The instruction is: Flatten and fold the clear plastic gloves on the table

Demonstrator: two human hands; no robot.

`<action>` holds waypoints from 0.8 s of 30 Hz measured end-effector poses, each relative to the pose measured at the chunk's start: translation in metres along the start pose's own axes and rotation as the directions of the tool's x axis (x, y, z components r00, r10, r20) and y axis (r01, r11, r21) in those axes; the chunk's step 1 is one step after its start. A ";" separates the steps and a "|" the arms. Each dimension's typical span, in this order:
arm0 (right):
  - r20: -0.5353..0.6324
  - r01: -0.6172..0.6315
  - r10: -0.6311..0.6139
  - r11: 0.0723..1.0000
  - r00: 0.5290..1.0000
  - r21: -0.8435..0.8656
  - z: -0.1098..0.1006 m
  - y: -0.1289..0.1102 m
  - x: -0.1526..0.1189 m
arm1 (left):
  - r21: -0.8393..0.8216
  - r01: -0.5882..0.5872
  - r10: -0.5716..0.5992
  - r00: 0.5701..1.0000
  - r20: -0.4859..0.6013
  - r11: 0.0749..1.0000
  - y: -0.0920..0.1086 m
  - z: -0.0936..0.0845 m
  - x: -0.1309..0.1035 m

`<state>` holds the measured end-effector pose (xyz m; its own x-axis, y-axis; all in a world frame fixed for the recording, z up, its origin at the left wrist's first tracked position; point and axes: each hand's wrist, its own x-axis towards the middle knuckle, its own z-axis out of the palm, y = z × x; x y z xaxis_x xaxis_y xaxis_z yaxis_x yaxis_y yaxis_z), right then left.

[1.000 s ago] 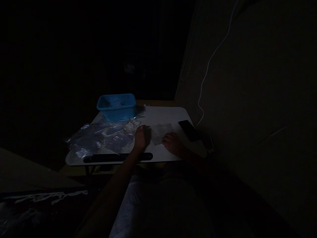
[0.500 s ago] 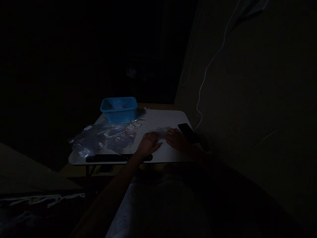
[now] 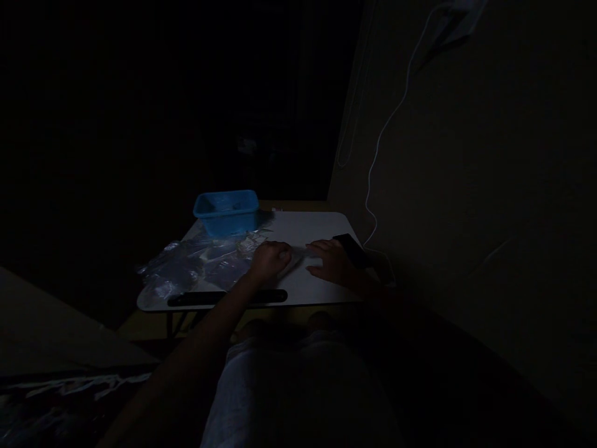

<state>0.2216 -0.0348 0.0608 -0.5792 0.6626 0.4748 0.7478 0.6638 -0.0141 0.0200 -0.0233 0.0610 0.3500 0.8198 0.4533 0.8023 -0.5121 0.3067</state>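
Note:
The light is very dim. My left hand (image 3: 269, 261) is closed at the middle of the white table, gripping the edge of a clear plastic bag (image 3: 295, 260). That bag lies nearly flat on the tabletop between my hands, its outline faint. My right hand (image 3: 329, 261) rests over its right side with fingers stretched out and thumb apart. Left of my left hand, a pile of crinkled clear plastic bags (image 3: 175, 269) spreads across the table. A dark phone (image 3: 351, 247) lies just beyond my right hand, partly covered by it.
A blue plastic basket (image 3: 227, 219) stands at the table's far left, behind the pile. A black ledge (image 3: 196, 298) runs along the near edge of the white table (image 3: 317, 219). On the right wall, a white cable (image 3: 375, 162) hangs down beside the table.
My left hand has moved left and closed on the plastic bag. My right hand's fingers have straightened and spread. The view has shifted slightly.

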 end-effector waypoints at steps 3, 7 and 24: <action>-0.032 -0.052 0.053 0.998 0.998 0.019 -0.002 -0.009 0.004 | -0.057 0.006 -0.005 1.000 0.016 0.998 0.002 -0.010 0.002; -0.019 -0.163 0.168 0.975 0.986 0.150 -0.003 -0.007 0.014 | -0.250 -0.005 0.021 0.998 0.061 0.968 0.001 -0.024 0.001; 0.368 -0.489 0.370 0.318 0.853 0.812 -0.033 0.008 0.037 | -0.875 0.482 -0.325 0.836 0.443 0.048 -0.016 -0.037 -0.005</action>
<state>0.2169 -0.0165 0.1073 -0.3365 0.9387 0.0755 0.2575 0.1688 -0.9514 -0.0126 -0.0287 0.0851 0.2462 0.9649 -0.0913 -0.2154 0.1463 0.9655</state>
